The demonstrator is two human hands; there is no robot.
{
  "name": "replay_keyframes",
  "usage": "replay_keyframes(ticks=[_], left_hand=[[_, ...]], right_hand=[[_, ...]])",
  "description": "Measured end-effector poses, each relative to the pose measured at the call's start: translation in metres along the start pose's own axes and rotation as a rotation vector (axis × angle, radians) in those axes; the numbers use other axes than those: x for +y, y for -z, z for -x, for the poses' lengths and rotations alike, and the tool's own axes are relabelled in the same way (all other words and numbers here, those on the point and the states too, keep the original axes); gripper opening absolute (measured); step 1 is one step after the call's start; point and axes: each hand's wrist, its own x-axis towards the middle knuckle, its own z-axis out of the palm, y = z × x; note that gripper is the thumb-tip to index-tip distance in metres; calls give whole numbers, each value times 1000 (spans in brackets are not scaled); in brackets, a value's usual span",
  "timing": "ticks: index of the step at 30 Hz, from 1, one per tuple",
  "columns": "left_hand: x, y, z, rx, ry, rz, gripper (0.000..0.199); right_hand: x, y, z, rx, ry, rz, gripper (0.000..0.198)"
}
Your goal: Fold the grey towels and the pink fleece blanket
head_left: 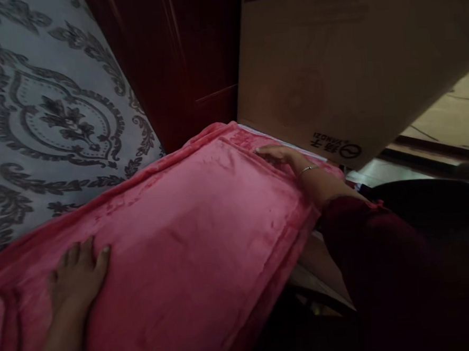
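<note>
A folded pink plush blanket (190,226) fills the middle of the head view, with layered folds along its edges. My left hand (75,270) lies flat on its near left part, fingers spread and thumb out, pressing on the cloth. At the far right edge of the top layer is my right hand (283,155), its fingers bent over the fold and holding the cloth there. Part of those fingers and the thumb is hidden by the hand and the blanket. A thin bracelet (309,168) circles my right wrist, below a dark red sleeve (365,241).
A large cardboard box (311,70) with upside-down print stands just beyond the blanket. Behind is a dark red wooden panel (175,57). Patterned grey wallpaper (56,112) rises at the left. To the right lie a dark rounded object (430,200) and pale floor (449,112).
</note>
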Motion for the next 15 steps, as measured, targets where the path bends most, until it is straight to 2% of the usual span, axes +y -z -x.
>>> replay_keyframes(ticks=[3,7,11,15], left_hand=[[2,4,1,-1,-7,17,67],[5,11,5,3,-18,54,70],[9,16,11,11,-24,80,69],[5,17,11,33,-10,67,66]], right_hand=[[16,9,52,-4,-29,-19,36],[24,8,100,125,29,13,28],[29,4,122,194,-13,89,25],[34,2,126,250,-86,130,28]])
